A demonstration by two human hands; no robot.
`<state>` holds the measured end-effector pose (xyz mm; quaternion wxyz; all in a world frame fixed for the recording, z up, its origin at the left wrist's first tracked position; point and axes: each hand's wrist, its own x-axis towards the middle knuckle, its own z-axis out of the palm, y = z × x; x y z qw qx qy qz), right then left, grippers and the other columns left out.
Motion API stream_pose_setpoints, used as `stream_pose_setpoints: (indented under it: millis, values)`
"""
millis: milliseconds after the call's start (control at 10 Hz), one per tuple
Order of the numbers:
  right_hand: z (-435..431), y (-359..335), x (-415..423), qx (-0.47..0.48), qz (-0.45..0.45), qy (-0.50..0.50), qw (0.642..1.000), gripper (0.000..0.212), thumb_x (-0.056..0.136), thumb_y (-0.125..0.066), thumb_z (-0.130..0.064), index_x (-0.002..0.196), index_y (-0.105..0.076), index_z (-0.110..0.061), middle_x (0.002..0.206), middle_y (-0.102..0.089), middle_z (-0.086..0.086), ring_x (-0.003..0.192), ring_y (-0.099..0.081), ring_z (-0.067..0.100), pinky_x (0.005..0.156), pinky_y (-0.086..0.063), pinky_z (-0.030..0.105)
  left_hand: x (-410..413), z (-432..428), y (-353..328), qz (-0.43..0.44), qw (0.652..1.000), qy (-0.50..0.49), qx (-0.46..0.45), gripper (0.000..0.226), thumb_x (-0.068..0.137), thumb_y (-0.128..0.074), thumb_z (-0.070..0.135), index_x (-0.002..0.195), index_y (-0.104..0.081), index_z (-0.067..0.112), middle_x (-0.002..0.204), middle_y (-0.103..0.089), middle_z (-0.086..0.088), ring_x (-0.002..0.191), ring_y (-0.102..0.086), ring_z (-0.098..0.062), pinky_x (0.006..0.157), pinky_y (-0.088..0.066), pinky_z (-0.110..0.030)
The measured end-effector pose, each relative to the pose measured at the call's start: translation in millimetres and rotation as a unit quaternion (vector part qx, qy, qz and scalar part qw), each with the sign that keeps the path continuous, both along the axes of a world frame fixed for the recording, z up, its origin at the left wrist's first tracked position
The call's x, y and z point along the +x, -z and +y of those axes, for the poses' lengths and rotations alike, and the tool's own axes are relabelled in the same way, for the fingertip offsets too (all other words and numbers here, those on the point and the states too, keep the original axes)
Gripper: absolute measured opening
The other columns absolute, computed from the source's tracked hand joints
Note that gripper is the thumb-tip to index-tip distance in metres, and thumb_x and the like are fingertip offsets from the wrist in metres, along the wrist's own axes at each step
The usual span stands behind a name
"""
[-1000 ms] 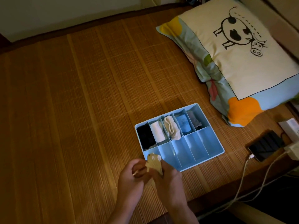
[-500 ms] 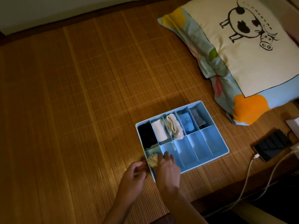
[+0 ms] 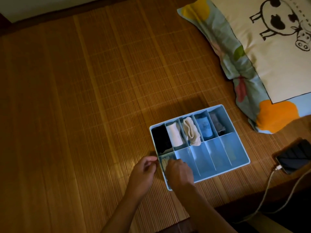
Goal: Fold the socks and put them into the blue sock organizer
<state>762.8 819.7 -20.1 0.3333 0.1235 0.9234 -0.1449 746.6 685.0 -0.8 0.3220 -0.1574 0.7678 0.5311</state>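
The blue sock organizer lies on the bamboo mat. Its back row holds a black sock, a white sock, a cream sock, a blue sock and a grey sock. A folded tan sock sits in the front-left compartment, mostly hidden. My right hand reaches into that compartment with fingers curled down on the tan sock. My left hand is just outside the organizer's left wall, fingers loosely curled, fingertips at the rim.
A cow-print pillow lies at the back right. A dark phone with a white cable rests near the mat's right edge. The bamboo mat stretches wide to the left and back.
The tan sock went from being held above the mat in both hands down into the front-left compartment. My left hand let go and now sits at the organizer's left rim.
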Motion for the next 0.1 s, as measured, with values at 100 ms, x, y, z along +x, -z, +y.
stream_pose_setpoints:
  millis: [100]
  values:
    - [19.6,-26.8,10.1,-0.143,0.016,0.077,0.987,0.019,0.101,-0.055,-0.029,0.089,-0.067,-0.019,0.087,-0.072,0.001,0.078,-0.070,0.017,0.076,-0.060,0.038,-5.4,-7.8,-11.5,0.026,1.000,-0.011,0.005,0.029,0.105,-0.053,0.012,0.102,-0.070,0.035,0.104,-0.075,0.017,0.104,-0.066,0.004,0.090,-0.049,-0.018]
